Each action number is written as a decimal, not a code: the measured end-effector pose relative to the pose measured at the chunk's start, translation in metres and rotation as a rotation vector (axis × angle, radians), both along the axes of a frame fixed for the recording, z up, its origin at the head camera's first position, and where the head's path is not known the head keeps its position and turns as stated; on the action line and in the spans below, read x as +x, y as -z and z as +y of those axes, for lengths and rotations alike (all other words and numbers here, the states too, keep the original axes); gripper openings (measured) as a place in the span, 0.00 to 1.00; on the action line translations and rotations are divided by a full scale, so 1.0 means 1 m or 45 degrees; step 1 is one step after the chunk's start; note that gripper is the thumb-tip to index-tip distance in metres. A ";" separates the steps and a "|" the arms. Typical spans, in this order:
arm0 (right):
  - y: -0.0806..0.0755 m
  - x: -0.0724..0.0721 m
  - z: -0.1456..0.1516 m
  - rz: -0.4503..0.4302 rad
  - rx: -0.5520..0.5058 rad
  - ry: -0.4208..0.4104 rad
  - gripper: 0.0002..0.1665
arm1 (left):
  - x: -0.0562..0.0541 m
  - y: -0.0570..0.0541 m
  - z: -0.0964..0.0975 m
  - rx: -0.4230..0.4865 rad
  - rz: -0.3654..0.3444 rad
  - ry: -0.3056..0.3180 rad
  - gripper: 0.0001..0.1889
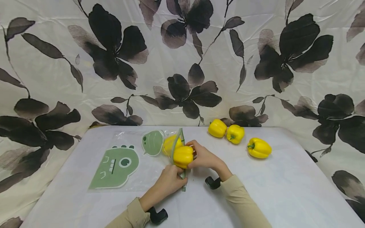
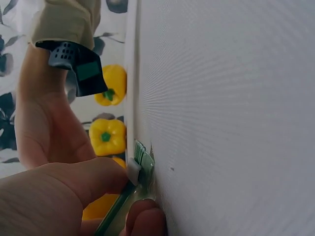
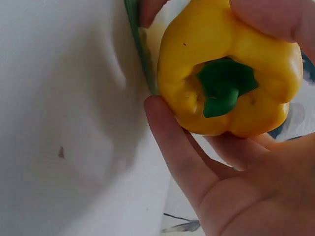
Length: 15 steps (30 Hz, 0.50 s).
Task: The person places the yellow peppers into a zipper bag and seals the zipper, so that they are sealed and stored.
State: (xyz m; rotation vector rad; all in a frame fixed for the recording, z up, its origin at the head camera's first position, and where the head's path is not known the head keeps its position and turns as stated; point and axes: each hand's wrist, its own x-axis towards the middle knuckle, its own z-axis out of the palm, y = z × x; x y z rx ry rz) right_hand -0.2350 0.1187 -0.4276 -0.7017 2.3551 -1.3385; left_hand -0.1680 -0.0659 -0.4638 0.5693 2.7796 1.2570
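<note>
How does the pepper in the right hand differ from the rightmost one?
The held pepper is in the right hand; the rightmost pepper lies on the table, untouched. The held pepper's stem faces the wrist camera; the rightmost pepper's points left. Both are yellow with green stems.

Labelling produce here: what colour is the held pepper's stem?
The stem is dark green; it shows best in the right wrist view.

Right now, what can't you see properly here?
Head view: part of the bagged yellow bell pepper, behind the plastic bag's green edge and the held bell pepper.
Left wrist view: fingertips of the right hand, behind the left hand.
Right wrist view: most of the left hand, beyond the top edge.
Right wrist view: a dark speck, too small to identify.
</note>
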 end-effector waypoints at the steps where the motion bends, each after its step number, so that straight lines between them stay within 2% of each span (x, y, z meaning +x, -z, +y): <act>1: 0.001 -0.001 -0.001 -0.002 0.004 0.015 0.46 | 0.000 0.000 0.000 -0.002 -0.005 -0.003 0.14; 7: 0.007 -0.002 -0.004 0.017 -0.042 0.037 0.42 | 0.000 0.001 0.001 -0.043 -0.011 -0.016 0.09; 12: 0.012 -0.001 -0.009 0.014 -0.080 0.093 0.43 | 0.002 0.001 0.001 -0.105 0.118 -0.041 0.11; 15: 0.015 0.000 -0.015 -0.017 -0.100 0.150 0.44 | 0.002 0.000 0.001 -0.120 0.195 -0.054 0.09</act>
